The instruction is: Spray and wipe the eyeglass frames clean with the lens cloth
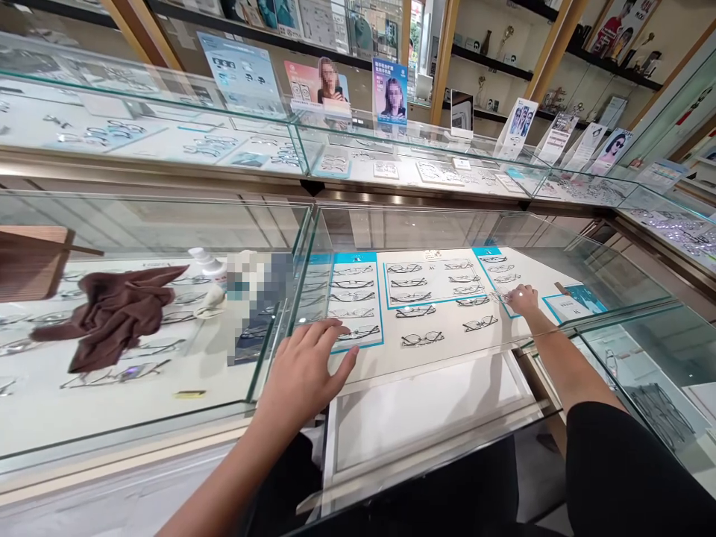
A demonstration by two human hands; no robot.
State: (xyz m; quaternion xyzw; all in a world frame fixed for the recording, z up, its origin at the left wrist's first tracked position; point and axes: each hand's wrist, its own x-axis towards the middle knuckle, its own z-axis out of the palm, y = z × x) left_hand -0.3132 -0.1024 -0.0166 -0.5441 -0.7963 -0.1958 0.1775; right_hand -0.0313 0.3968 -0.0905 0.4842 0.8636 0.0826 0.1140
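Note:
Inside the glass display case, my right hand (523, 300) reaches to the right-hand white-and-blue card (508, 312). Its fingers are closed on a thin-framed pair of eyeglasses (500, 297), partly hidden by the fingertips. My left hand (305, 365) is at the case's left front corner, fingers apart and nothing in them. Its fingertips overlap the lowest pair of eyeglasses (362, 333) on the left blue-edged card (382, 321); whether they touch I cannot tell. Between the hands, several dark-framed eyeglasses (422, 339) lie in columns, some on a middle card (414, 294).
Left, a brown cloth (126, 306), a white bottle (206, 262) and a wooden tray (33, 261) lie on the neighbouring glass case. A glass divider (280, 306) stands beside my left hand. An open white drawer (425, 418) is below. Standing advert cards (390, 91) line the rear counter.

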